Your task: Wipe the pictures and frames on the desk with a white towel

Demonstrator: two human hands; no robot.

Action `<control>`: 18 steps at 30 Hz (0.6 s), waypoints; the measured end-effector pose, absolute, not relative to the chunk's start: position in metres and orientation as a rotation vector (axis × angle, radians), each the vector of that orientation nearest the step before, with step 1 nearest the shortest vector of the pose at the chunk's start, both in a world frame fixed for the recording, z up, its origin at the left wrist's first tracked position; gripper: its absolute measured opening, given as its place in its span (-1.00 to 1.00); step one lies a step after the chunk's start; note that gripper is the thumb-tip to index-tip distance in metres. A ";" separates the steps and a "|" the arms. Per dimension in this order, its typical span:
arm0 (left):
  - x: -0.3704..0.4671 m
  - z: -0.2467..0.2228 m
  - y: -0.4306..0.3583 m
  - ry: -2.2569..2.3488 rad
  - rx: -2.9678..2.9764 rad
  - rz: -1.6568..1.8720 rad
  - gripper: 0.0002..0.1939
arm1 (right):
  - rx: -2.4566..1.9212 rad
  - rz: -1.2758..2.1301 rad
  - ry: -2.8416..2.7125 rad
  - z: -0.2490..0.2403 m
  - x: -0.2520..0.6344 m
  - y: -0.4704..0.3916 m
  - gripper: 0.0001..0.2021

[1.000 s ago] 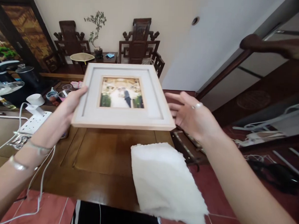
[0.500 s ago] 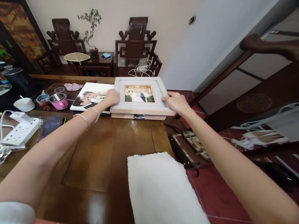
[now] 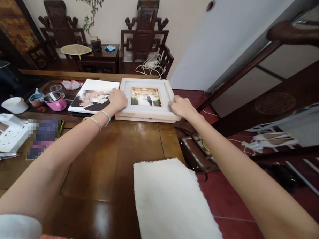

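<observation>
Both my hands grip a pale wooden picture frame point(image 3: 146, 116) at the far edge of the table. A small wedding picture point(image 3: 146, 97) sits within its white mount. My left hand point(image 3: 117, 100) holds the left side, with bracelets on the wrist. At the right side, my right hand point(image 3: 181, 105) has its thumb on top of the rim. The frame lies on another pale frame, which shows only as a thin strip below it. Just left of it lies a photo album point(image 3: 93, 96) with a couple on its cover. A ragged-edged white sheet point(image 3: 172, 200) lies nearer to me.
A pink mug point(image 3: 55, 101), a white cup point(image 3: 15, 104), a power strip point(image 3: 9, 137) and a phone point(image 3: 45, 134) are on the table's left. Dark wooden chairs point(image 3: 145, 32) stand along the wall. A brown bag point(image 3: 192, 153) is beyond the table's right edge.
The upper frame has come down onto the one below, and the gap between them has closed. My hands keep their grip. The view has tilted down slightly.
</observation>
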State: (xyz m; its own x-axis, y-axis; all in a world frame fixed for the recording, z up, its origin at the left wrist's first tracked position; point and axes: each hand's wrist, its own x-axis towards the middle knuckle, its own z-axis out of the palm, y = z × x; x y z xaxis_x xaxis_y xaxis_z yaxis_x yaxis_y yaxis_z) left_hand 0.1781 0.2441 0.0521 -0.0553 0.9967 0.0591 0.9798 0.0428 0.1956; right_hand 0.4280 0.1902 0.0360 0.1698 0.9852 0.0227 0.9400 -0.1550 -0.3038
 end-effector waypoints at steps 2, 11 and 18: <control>0.178 0.056 0.240 2.200 2.104 0.278 -0.59 | -2.200 0.277 -1.875 0.037 0.427 0.189 -0.55; 0.118 0.084 0.219 2.035 2.234 0.337 -0.47 | -1.504 0.079 -2.122 0.073 0.390 0.040 -0.53; 0.035 0.084 0.214 2.427 1.975 0.359 -0.30 | -1.268 0.123 -2.294 0.050 0.362 -0.124 -0.51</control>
State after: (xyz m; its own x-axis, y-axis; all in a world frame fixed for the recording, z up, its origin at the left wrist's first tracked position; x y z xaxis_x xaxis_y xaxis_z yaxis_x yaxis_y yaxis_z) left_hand 0.0346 0.2136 0.0842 -0.2136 0.9655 0.1491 0.9673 0.1876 0.1708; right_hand 0.3618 -0.1241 0.0497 -0.4327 0.8128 0.3901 0.7664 0.5595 -0.3157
